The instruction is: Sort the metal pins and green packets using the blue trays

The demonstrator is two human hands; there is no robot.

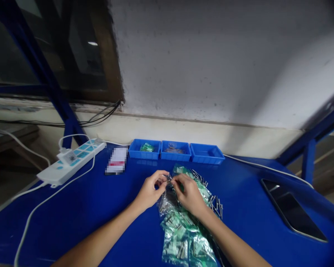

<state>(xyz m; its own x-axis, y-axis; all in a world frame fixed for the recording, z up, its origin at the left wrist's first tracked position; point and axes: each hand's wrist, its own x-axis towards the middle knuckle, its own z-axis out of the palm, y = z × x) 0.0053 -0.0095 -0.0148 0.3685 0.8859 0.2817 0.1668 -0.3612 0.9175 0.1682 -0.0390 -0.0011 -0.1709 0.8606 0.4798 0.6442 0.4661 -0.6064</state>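
Observation:
Above the middle of the blue table, my left hand (150, 190) pinches the edge of a small clear plastic bag (169, 178) between thumb and fingers. My right hand (189, 193) grips the same bag from the other side, its fingertips close to the left ones. What is inside the bag is too small to make out. Beneath the hands lie more clear bags (167, 203) and a heap of green-tinted plastic bags (178, 243) with thin metal pieces in them. Loose metal rods (217, 206) lie to the right of my right hand.
Three blue bins stand along the back: the left bin (144, 155) holds green bags, the middle bin (175, 157) small brownish pieces. The right bin (207, 159) is beside them. A power strip (72, 163), a blurred phone-like object (116, 161) and a dark tablet (293, 209) lie around.

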